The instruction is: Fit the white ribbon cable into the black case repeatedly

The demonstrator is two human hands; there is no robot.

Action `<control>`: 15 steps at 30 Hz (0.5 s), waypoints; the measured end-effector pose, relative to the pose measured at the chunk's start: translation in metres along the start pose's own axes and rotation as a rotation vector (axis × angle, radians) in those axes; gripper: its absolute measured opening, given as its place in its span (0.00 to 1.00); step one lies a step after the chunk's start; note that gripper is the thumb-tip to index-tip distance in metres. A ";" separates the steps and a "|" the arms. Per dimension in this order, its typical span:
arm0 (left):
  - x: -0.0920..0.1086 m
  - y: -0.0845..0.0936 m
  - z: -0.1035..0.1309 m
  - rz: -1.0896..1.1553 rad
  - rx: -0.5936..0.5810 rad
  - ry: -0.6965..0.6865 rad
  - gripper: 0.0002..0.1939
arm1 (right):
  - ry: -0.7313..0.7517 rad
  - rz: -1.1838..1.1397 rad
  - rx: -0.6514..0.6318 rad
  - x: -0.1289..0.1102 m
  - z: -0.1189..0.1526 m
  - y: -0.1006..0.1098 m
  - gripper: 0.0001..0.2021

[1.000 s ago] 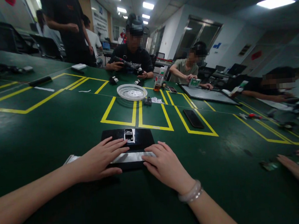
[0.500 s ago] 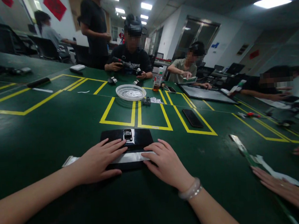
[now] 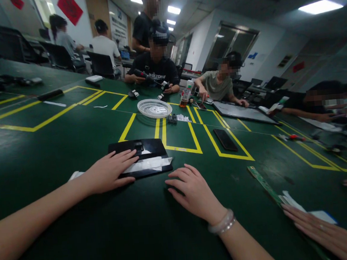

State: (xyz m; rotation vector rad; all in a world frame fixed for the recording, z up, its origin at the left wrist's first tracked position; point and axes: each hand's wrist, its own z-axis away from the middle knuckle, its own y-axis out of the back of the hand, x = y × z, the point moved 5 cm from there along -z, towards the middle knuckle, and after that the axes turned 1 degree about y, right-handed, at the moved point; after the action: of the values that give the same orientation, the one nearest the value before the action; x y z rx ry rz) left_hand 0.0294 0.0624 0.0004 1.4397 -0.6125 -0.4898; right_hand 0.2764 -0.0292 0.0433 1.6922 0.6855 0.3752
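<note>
A glossy black plate (image 3: 154, 146) with a small square recess near its far edge lies on the green table in front of me. Across its near half runs a whitish, shiny flat strip (image 3: 153, 163), its left end sticking out beyond my wrist. My left hand (image 3: 112, 171) rests flat over the plate's left part and the strip, fingers stretched out. To the right, my right hand (image 3: 193, 190) is off the plate, its fingers apart and slightly bent, with nothing in them. It hovers on or just above the table; I cannot tell which.
A white round basket (image 3: 154, 108), a bottle (image 3: 185, 96) and a black phone (image 3: 224, 139) stand or lie beyond, among yellow tape outlines on the green table (image 3: 73, 154). At right, another person's hand (image 3: 321, 222) touches a long green circuit strip (image 3: 264, 185). Several people sit around.
My right hand has come off the plate and strip. The plate, under my left hand, has shifted left and away and turned slightly. The neighbour's green strip has moved left.
</note>
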 end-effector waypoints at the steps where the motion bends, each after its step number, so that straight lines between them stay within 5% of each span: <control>1: -0.009 0.000 -0.001 -0.003 -0.012 0.034 0.39 | -0.002 -0.005 -0.008 0.000 0.000 -0.001 0.11; 8: -0.103 0.003 0.006 0.022 -0.068 0.382 0.40 | -0.013 -0.028 -0.047 0.001 0.001 -0.003 0.10; 15: -0.189 0.024 0.053 0.040 -0.036 0.766 0.38 | -0.016 -0.040 -0.063 0.000 0.002 -0.004 0.10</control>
State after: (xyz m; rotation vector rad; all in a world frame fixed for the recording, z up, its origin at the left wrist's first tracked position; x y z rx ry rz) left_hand -0.1491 0.1465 0.0080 1.4406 -0.0155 0.1002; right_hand 0.2774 -0.0304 0.0392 1.6176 0.6882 0.3517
